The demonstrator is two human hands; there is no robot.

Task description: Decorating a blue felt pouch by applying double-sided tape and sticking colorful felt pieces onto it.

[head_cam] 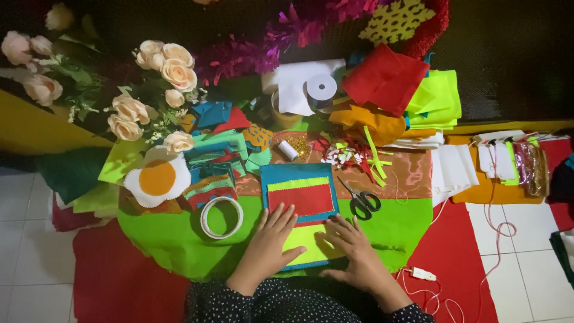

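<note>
A blue felt panel [299, 172] lies on the green round table [179, 239], bearing a red felt rectangle [308, 198] edged with a lime strip, and a lime felt piece [308, 245] below it. My left hand [268, 246] lies flat on the panel's lower left, fingers spread toward the red rectangle. My right hand [353, 248] presses flat on the lime piece's right side. Neither hand grips anything.
Black-handled scissors [362, 200] lie right of the panel. A white tape ring [221, 217] sits to its left, near a fried-egg felt shape [157, 178]. Felt scraps, a ribbon roll [321, 87], artificial roses [170, 72] and stacked felt [388, 78] crowd the back. A white cable [424, 275] trails right.
</note>
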